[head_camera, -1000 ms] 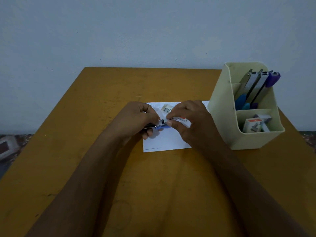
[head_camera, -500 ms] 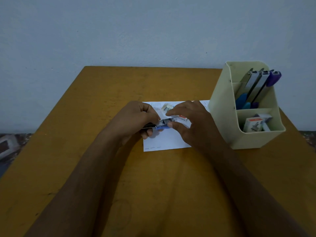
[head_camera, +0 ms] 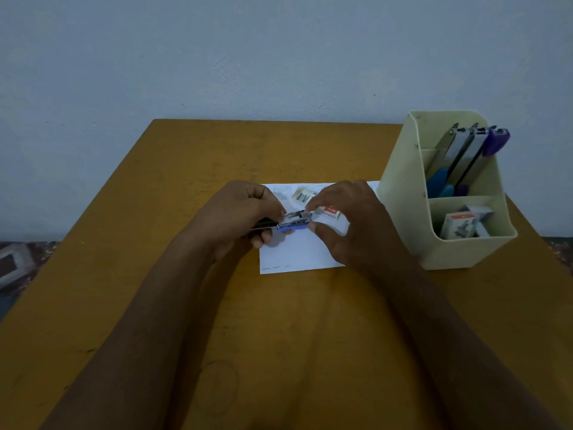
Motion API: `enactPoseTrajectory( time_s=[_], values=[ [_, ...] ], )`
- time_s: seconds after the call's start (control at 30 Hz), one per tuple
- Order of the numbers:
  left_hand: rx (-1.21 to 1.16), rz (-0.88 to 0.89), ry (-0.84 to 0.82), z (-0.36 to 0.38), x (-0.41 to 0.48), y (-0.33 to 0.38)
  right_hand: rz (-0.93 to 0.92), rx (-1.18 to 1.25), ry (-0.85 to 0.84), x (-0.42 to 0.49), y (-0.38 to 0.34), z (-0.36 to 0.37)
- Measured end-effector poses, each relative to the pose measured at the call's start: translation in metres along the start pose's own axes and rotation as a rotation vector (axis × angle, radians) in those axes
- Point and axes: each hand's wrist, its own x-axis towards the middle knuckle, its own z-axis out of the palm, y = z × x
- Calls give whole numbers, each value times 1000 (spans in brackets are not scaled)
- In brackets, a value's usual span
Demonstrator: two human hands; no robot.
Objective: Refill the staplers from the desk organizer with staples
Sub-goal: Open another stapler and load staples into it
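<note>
A small blue stapler [head_camera: 293,223] is held above a white paper sheet [head_camera: 297,252] at the table's middle. My left hand [head_camera: 245,215] grips its rear end. My right hand [head_camera: 347,221] pinches its front tip, where the metal staple channel shows. A staple box with a red label [head_camera: 330,212] lies on the paper just behind my right fingers, and a second small staple box [head_camera: 304,194] lies farther back. The cream desk organizer [head_camera: 449,249] at the right holds several staplers [head_camera: 465,156] upright in its rear slot and staple boxes [head_camera: 462,225] in its front slot.
The brown wooden table [head_camera: 186,305] runs back to a pale wall [head_camera: 248,57]. The organizer stands near the table's right edge. Floor shows past the left edge.
My right fingers have shifted slightly on the stapler's front; more of the red-labelled staple box shows behind them. My left hand has stayed in place.
</note>
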Motion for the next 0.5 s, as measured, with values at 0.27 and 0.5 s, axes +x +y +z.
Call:
enactPoseTrajectory(
  time_s=[0.27,0.5],
  values=[
    [-79,39,-55,-2,4,-5,120,99,-1,1,3,3],
    [11,181,-137,-1,1,-6,108,126,47,-1,1,5]
  ],
)
